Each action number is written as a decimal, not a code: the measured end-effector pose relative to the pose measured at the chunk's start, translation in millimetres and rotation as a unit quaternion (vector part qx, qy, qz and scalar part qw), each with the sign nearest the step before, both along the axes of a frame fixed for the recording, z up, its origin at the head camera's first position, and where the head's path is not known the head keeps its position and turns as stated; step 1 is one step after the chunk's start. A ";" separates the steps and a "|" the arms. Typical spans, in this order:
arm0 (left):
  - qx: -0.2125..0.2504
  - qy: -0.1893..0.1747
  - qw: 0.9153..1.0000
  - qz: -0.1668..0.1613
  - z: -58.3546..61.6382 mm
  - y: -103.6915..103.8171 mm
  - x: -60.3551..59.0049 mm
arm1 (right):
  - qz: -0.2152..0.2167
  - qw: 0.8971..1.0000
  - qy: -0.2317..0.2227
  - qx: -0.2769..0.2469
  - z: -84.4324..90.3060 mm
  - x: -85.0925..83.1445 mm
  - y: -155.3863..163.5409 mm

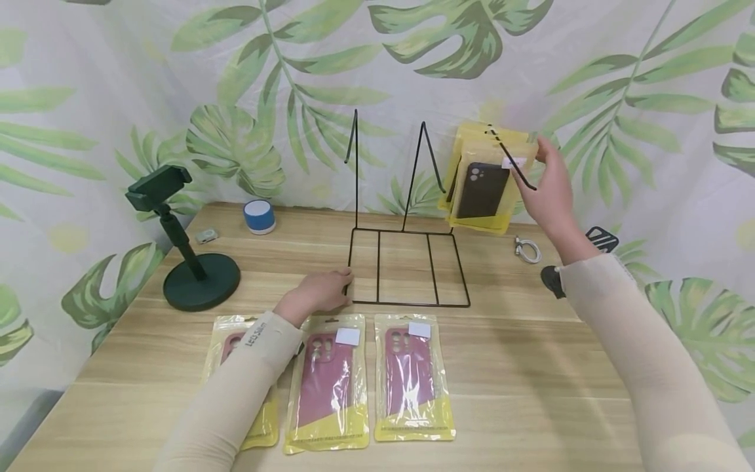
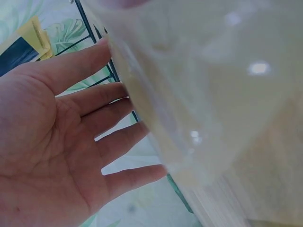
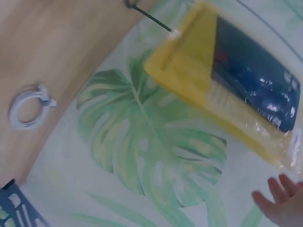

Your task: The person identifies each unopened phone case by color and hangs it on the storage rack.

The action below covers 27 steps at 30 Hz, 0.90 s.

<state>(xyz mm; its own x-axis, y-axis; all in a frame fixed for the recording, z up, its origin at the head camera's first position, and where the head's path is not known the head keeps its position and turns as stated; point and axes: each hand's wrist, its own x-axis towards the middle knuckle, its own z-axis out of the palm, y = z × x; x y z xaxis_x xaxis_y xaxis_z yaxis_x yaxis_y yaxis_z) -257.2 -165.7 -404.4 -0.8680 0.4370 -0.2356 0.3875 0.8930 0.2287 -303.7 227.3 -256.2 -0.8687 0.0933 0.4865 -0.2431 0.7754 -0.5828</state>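
Note:
A black wire display rack (image 1: pixel 407 304) stands on the table. At its front left corner, my left hand (image 1: pixel 321 290) rests against the wire; in the left wrist view the left hand (image 2: pixel 71 127) has its fingers stretched out, their tips partly hidden by blurred clear plastic (image 2: pixel 203 94). Yellow-edged bags with dark phone cases (image 1: pixel 483 190) hang from the rack's right hook (image 1: pixel 513 157). My right hand (image 1: pixel 551 187) is raised beside the front bag's upper right edge. From the right wrist view, the right hand (image 3: pixel 284 201) shows loose fingers just off the bag (image 3: pixel 199 90).
Pink phone cases in yellow bags, left (image 1: pixel 268 426), middle (image 1: pixel 327 387) and right (image 1: pixel 413 380), lie before the rack. A dark phone stand (image 1: pixel 200 282) and a blue-and-white cylinder (image 1: pixel 259 217) stand left. A coiled white cable (image 1: pixel 527 250) lies right. Patterned cloth hangs behind.

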 end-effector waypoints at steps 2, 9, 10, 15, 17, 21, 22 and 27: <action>0.000 -0.003 1.000 0.001 -0.4 0.3 -0.2 | 0.006 1.000 0.007 0.005 -11.1 12.0 2.8; 0.000 -0.005 1.000 -0.004 0.5 -0.4 -0.6 | 0.022 0.999 0.010 0.027 -51.1 65.9 -3.3; 0.000 -0.005 1.000 -0.005 0.7 -0.5 -0.8 | 0.025 0.999 0.002 0.040 -55.8 74.1 -6.7; -0.003 -0.001 1.000 -0.002 2.7 -2.0 -1.7 | 0.062 0.991 -0.044 0.108 -73.4 103.0 -30.5; -0.004 0.001 1.000 -0.003 3.5 -2.1 -2.2 | 0.080 0.987 -0.055 0.129 -80.0 109.2 -39.9; -0.002 0.000 1.000 -0.007 3.6 -1.0 -3.2 | 0.118 0.974 -0.101 0.166 -95.0 117.9 -56.0; -0.002 -0.001 1.000 -0.007 3.2 -0.7 -3.2 | 0.128 0.969 -0.116 0.175 -98.9 119.0 -59.5; -0.003 -0.007 1.000 -0.004 0.9 0.2 -2.3 | 0.187 0.940 -0.193 0.210 -117.7 117.6 -75.2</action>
<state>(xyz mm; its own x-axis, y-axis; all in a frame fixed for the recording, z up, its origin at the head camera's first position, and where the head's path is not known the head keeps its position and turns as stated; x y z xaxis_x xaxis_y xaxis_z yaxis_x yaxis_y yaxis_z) -259.5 -165.5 -403.5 -0.8614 0.4423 -0.2496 0.3915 0.8914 0.2285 -186.1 152.1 -373.9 -0.9219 -0.3837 0.0544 -0.3780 0.8594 -0.3442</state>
